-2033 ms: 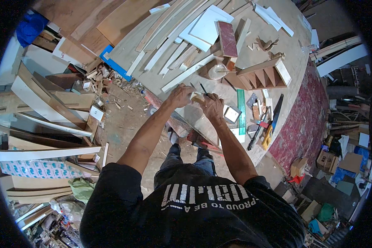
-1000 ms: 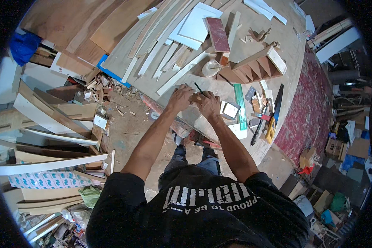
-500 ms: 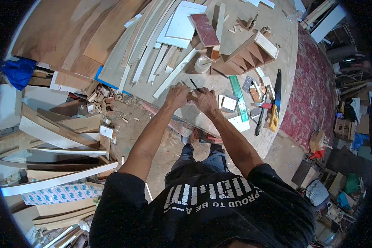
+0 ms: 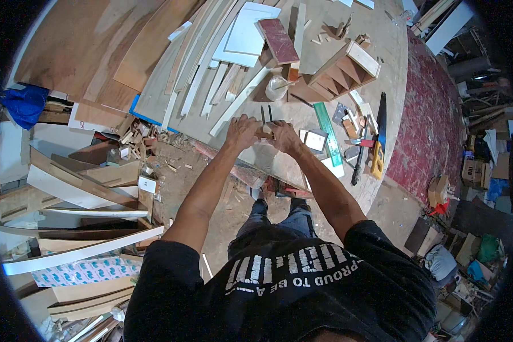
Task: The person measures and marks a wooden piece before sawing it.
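Observation:
Both hands are close together over the near edge of the workbench [image 4: 199,128]. My left hand [image 4: 243,133] and my right hand [image 4: 284,137] are closed on a small wooden piece [image 4: 263,135] that shows between them. A thin dark stick [image 4: 270,113] juts up beside the fingers of my right hand, with a second dark line next to it; whether that is another stick or a shadow I cannot tell. To the right of my right hand lie a small white-faced block [image 4: 315,140] and a green ruler [image 4: 327,132].
A handsaw [image 4: 380,137] with a yellow handle lies at the right. Beyond my hands stand a plastic container [image 4: 276,88], a compartmented wooden box [image 4: 347,71] and a maroon board [image 4: 279,41]. White sheets [image 4: 242,34] and long strips cover the far left. Curved wooden parts [image 4: 85,182] are stacked on the left.
The dark stick by my right hand has turned more upright, and a second dark line shows beside it. My hands stay close together on the wooden piece.

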A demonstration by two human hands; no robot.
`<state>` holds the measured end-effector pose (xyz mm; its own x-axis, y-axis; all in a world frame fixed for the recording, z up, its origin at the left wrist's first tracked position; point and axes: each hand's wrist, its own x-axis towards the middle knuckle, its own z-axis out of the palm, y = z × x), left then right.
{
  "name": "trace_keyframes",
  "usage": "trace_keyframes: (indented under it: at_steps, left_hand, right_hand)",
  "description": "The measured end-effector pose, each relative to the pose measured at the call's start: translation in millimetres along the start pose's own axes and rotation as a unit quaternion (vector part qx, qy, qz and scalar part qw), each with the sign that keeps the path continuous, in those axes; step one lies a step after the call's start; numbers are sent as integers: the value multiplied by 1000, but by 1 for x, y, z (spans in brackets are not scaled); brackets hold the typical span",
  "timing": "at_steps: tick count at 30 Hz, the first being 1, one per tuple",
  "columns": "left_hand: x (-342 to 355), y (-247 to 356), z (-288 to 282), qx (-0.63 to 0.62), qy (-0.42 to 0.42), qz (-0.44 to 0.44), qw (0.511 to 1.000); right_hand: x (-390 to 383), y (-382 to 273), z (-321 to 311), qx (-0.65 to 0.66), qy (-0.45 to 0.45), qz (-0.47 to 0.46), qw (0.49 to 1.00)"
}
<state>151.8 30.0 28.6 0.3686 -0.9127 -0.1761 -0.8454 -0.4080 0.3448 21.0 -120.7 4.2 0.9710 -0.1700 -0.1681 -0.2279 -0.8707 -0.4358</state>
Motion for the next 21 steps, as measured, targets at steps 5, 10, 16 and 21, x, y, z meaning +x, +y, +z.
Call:
trace_keyframes:
  at_steps: [5, 10, 16, 21]
  left_hand:
    - [4, 5, -4, 29, -24, -12, 999]
    - [9, 10, -9, 45, -41, -2, 998]
    - [0, -7, -4, 54, -27, -8, 998]
    - [7, 6, -5, 53, -24, -8, 998]
  right_hand:
    - [-1, 10, 1, 4, 26, -27, 999]
    - [-5, 15, -5, 23, -12, -12, 1000]
    - [-37, -3, -15, 36, 82, 48, 995]
    - [-43, 16, -4, 50, 80, 81, 992]
